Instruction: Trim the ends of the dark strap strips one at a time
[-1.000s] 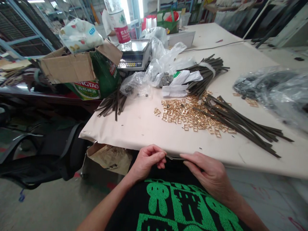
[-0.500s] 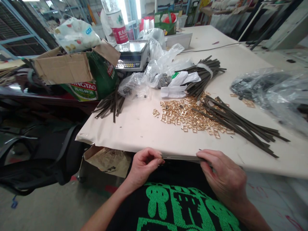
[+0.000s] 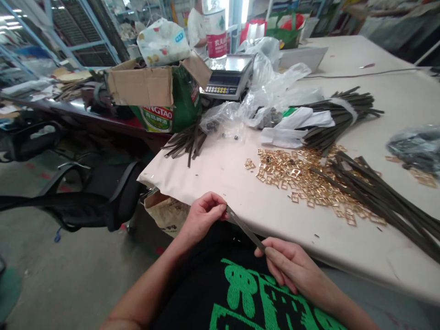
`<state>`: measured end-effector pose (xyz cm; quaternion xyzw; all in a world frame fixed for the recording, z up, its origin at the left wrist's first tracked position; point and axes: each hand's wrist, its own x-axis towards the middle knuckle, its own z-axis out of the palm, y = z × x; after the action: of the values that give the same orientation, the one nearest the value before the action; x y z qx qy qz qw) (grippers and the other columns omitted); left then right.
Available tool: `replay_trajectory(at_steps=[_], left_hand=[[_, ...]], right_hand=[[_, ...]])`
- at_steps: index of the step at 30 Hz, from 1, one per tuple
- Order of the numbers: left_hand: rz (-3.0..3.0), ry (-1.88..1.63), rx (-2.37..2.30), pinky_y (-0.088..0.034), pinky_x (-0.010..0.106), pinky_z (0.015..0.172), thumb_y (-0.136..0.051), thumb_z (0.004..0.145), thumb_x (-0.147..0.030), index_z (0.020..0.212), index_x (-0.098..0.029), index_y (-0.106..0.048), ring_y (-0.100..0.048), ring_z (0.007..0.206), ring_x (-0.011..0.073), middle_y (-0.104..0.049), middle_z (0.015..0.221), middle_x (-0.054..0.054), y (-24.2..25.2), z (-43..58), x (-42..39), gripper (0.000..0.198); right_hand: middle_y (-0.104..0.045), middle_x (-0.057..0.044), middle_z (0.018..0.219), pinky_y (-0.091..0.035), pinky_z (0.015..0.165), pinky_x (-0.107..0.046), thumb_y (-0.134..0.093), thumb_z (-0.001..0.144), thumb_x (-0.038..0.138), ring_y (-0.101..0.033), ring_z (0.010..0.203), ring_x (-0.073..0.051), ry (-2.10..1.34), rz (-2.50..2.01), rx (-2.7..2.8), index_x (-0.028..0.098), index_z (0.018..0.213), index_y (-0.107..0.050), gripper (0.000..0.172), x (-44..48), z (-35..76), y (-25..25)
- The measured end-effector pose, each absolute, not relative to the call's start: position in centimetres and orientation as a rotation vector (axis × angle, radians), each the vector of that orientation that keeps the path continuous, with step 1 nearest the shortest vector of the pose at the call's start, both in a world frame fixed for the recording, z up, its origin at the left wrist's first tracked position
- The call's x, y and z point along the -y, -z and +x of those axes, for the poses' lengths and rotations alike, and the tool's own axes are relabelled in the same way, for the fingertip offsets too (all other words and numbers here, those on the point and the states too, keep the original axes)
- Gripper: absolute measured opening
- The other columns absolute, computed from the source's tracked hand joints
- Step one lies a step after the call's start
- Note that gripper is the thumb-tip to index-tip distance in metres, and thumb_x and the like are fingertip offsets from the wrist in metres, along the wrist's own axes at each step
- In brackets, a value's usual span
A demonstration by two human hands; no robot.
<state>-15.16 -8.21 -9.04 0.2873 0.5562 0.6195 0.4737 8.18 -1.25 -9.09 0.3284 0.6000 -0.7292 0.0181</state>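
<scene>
Between my two hands stretches a narrow dark strap [image 3: 244,227], slanting down to the right just off the table's front edge. My left hand [image 3: 207,211] pinches its upper end between thumb and fingertips. Lower down, my right hand [image 3: 287,263] grips the other end, thumb on top. Small pale marks or holes show on the strap near my left fingers. Beyond my hands lies a spread heap of gold-coloured rectangular buckles [image 3: 299,176]. Loose dark straps [image 3: 388,204] lie across its right side.
A tied bundle of dark straps [image 3: 338,117] lies behind the buckles beside white cloth [image 3: 295,126]. Clear plastic bags [image 3: 263,91], a scale [image 3: 227,82] and a bottle [image 3: 216,39] stand farther back. A green carton [image 3: 185,98] is at left, above a black chair [image 3: 103,197].
The view has turned left, so the table appears shifted right. The strap has gone from level to slanted, with my right hand lower and my left hand still pinching its end.
</scene>
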Motion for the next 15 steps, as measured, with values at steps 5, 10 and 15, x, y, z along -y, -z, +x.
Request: replay_trajectory(at_steps=[5,10,15], left_hand=[[0.610,-1.552,-1.425,-0.047,0.022,0.057,-0.073,0.075,-0.028,0.077,-0.014,-0.063,-0.059,0.055,0.0107,-0.065,0.058,-0.001,9.5,-16.3,9.2,0.017],[0.533,-1.575,-1.435,-0.047,0.022,0.058,-0.073,0.075,-0.029,0.077,-0.015,-0.064,-0.059,0.055,0.0111,-0.065,0.058,0.000,10.2,-16.3,9.8,0.017],[0.485,-1.598,-1.399,-0.051,0.025,0.066,-0.077,0.072,-0.030,0.086,-0.014,-0.068,-0.063,0.064,0.0130,-0.069,0.070,0.002,11.0,-16.2,9.8,0.023]], right_hand=[[-0.048,0.007,0.051,-0.019,0.038,-0.018,-0.044,0.095,0.058,-0.029,0.035,-0.004,2.228,0.946,-1.789,0.016,0.101,-0.062,0.046,1.0,6.4,9.4],[-0.049,0.007,0.050,-0.018,0.036,-0.018,-0.045,0.094,0.059,-0.029,0.035,-0.004,2.221,0.927,-1.746,0.017,0.099,-0.062,0.045,1.1,5.9,9.7],[-0.047,0.007,0.050,-0.018,0.037,-0.018,-0.044,0.093,0.060,-0.028,0.035,-0.005,2.180,0.974,-1.742,0.017,0.100,-0.062,0.047,0.9,6.0,9.9]])
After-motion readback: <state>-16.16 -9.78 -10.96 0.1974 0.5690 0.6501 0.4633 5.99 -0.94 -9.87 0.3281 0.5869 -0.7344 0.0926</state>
